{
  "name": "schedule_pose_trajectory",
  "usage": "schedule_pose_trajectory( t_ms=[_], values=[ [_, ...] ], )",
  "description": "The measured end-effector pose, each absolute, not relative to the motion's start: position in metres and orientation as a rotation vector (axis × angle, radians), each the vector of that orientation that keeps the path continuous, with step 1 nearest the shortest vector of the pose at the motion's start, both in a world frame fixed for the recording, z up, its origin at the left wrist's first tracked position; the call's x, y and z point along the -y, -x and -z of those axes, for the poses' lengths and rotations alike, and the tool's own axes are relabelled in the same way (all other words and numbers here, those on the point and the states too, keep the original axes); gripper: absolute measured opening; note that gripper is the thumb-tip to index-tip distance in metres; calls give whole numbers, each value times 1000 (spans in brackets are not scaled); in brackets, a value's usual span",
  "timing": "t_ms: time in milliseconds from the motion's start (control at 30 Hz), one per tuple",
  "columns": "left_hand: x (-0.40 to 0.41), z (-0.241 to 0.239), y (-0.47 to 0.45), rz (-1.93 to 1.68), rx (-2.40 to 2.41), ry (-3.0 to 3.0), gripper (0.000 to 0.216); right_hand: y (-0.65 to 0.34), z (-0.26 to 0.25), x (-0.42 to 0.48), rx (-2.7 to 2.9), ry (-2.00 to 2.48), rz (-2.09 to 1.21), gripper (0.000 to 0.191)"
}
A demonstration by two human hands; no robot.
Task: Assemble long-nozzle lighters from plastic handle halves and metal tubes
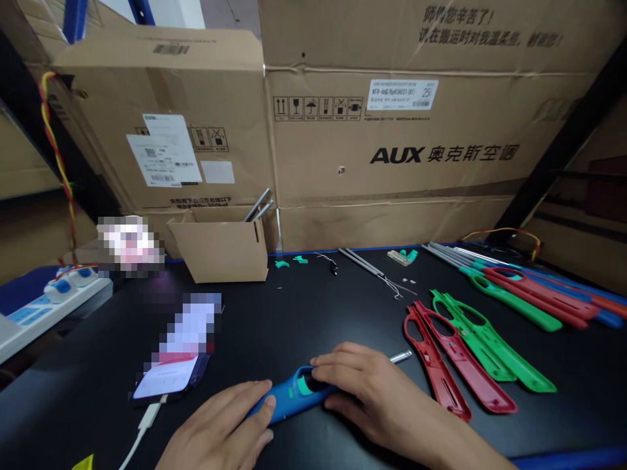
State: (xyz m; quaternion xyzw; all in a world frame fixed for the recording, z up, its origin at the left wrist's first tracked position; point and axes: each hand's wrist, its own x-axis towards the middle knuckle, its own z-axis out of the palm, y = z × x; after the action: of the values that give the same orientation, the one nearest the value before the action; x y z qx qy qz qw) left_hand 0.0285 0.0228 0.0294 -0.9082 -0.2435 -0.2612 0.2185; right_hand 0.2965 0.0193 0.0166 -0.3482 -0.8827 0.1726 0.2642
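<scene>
A blue long-neck lighter (294,396) lies low across the front of the black table, its green trigger showing inside the finger loop. My left hand (220,427) is closed round the handle end, thumb on top. Over the front part, my right hand (365,385) grips the lighter beside the loop, covering much of the neck. The silver metal tip (401,356) sticks out to the right past my right hand. To the right of it lie red handle shells (473,359) and green handle shells (494,339), hollow side up.
A small cardboard box (223,251) with metal tubes stands at the back. Loose tubes with wires (369,264) and green bits (283,264) lie near it. Assembled lighters (533,294) pile up at right. A phone (169,375) with a cable lies left, near a power strip (53,307).
</scene>
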Motion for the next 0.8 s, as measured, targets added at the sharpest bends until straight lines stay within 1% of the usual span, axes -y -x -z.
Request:
schedule_pose_trajectory(
  t_ms=[100,167,300,400,467,600,733,800],
  values=[
    [-25,-27,-26,727,664,2544,41,-296,-18,-20,2392,1000,-466,46],
    [-27,-28,-24,693,609,2563,37,-295,-21,-21,2440,1014,-425,49],
    [-31,-33,-25,660,504,2549,36,-290,-24,-27,2570,931,-225,38],
    [-31,-33,-27,646,519,2536,38,-286,-22,-32,2637,837,25,24],
    [-30,-32,-29,671,564,2524,38,-283,-21,-34,2657,807,192,19],
    [-30,-29,-34,701,595,2502,39,-281,-20,-36,2674,801,362,17],
    [-32,-22,-38,707,606,2461,41,-280,-19,-34,2643,792,404,18],
    [-33,-18,-39,730,640,2432,38,-281,-21,-34,2631,797,397,21]
  ],
)
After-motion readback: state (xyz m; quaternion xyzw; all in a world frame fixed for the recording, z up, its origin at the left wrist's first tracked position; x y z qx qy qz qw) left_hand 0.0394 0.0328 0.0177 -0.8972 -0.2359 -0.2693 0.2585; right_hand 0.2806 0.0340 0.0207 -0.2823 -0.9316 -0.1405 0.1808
